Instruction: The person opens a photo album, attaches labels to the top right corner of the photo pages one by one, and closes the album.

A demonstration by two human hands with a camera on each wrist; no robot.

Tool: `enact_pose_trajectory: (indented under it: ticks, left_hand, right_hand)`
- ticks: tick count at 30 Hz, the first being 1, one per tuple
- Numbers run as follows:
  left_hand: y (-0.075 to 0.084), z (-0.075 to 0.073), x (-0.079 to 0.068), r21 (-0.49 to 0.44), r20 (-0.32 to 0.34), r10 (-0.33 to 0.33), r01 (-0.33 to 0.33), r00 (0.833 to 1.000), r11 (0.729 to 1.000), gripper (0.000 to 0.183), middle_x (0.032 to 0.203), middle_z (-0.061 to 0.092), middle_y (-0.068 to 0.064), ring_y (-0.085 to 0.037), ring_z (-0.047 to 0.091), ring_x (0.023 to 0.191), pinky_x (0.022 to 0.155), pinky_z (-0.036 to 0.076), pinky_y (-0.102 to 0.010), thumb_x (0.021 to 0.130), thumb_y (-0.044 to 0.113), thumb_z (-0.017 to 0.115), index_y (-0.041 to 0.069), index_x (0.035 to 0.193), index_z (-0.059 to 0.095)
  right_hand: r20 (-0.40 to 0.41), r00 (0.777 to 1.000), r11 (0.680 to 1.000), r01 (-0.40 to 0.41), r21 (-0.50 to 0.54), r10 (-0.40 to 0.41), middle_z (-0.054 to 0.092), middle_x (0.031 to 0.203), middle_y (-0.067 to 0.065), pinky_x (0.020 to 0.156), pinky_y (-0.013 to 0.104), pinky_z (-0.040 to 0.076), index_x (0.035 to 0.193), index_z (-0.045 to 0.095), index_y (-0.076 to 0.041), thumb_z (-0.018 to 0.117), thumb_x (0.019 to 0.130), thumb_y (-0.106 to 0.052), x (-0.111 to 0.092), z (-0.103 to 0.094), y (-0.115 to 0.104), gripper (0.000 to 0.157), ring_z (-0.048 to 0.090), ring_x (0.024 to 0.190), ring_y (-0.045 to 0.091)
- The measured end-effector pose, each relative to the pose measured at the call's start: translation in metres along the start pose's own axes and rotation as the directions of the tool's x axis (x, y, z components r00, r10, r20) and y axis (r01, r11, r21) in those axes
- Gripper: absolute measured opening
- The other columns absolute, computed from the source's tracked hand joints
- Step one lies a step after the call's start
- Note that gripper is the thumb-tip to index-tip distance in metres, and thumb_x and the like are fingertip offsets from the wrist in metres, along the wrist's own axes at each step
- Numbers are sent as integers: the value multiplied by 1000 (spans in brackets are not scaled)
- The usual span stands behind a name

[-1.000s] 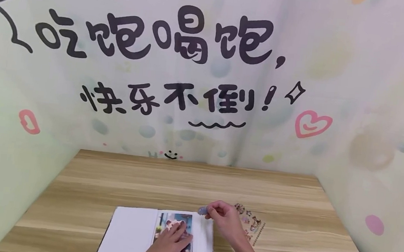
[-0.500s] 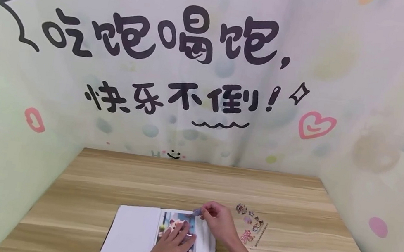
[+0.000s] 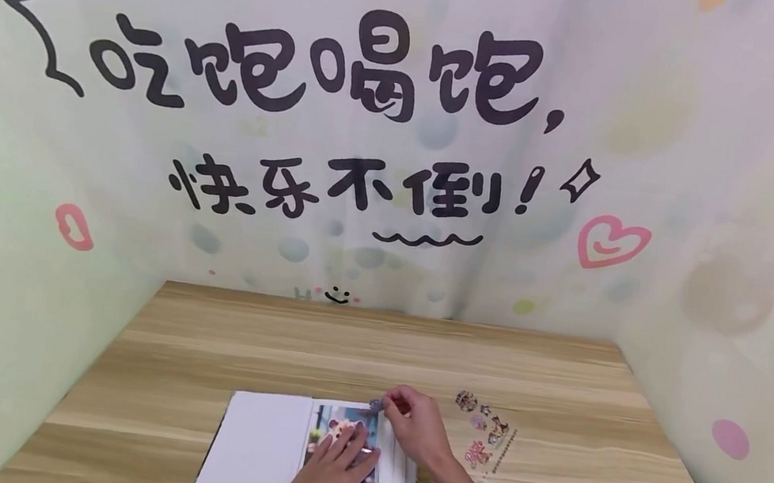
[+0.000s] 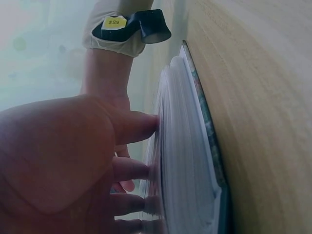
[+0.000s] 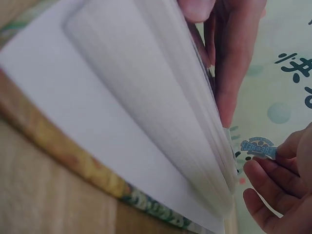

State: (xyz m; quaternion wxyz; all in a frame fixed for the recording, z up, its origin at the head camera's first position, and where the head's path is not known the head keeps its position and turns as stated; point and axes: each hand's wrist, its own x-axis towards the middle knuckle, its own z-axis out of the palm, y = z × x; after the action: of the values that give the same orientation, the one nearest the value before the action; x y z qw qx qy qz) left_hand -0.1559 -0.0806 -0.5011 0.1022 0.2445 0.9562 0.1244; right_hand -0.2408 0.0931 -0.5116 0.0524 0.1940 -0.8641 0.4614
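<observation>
An open photo album [image 3: 257,442] lies on the table, with a blank white left page and a colourful picture [image 3: 361,416] of a pink animal on the right page. My left hand [image 3: 329,474] rests on that picture with fingers spread, and in the left wrist view its fingertips touch the top page. Thumb and index finger of my right hand [image 3: 421,429] pinch a small blue sticker [image 5: 258,147] with lettering. In the head view the sticker overlaps the picture's upper right corner. The lower part of the picture is partly hidden under my left hand.
A clear sheet of stickers [image 3: 479,435] lies on the wooden table [image 3: 203,348] just right of my right hand. A printed fabric backdrop [image 3: 383,273] stands behind the table's far edge. The album is thick, with several pages stacked above its cover.
My right hand has brought the sticker left, from beyond the picture's edge to its upper right corner. My left hand has stayed on the page. The head view has shifted slightly.
</observation>
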Motion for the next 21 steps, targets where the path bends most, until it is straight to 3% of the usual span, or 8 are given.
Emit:
enact_pose_trajectory:
  ticks: [13, 21]
  left_hand:
    - [1, 0, 0, -5, 5, -4, 4, 1000, 1000, 67, 159, 34, -14, -33, 27, 148, 114, 31, -57, 92, 53, 60, 18, 148, 48]
    - [0, 0, 1, -2, 7, -1, 1, 1000, 1000, 66, 159, 34, -13, -33, 27, 148, 114, 31, -56, 92, 52, 60, 17, 147, 49]
  right_hand:
    - [-48, 988, 988, 141, -62, -144, 73, 84, 2, 71, 24, 57, 92, 70, -6, 64, 94, -5, -3, 7, 2, 6, 68, 77, 11]
    - [38, 979, 974, 202, -97, -200, 72, 85, 2, 69, 24, 56, 92, 71, -5, 65, 94, -6, -6, 11, 2, 6, 66, 78, 7]
